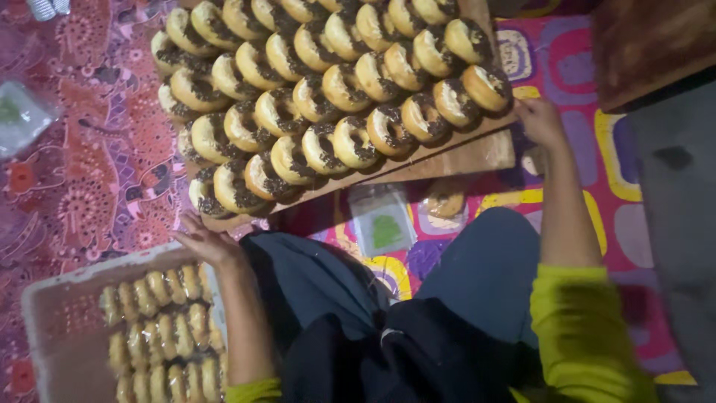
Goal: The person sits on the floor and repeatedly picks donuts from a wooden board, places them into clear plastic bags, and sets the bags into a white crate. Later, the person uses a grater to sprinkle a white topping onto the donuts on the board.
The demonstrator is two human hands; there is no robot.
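A wooden board [477, 153] holds several rows of chocolate-sprinkled doughnuts [335, 89] and lies tilted in front of my knees. My left hand [205, 240] grips the board's near left corner. My right hand [538, 119] holds its right edge, next to the last doughnut [485, 86]. Both sleeves are yellow-green.
A pale plastic crate [56, 313] at the lower left holds several wrapped doughnuts [160, 328]. Clear plastic bags [382, 220] lie on the colourful mat below the board, one with a doughnut [445, 198]. A dark wooden piece [649, 45] stands at upper right.
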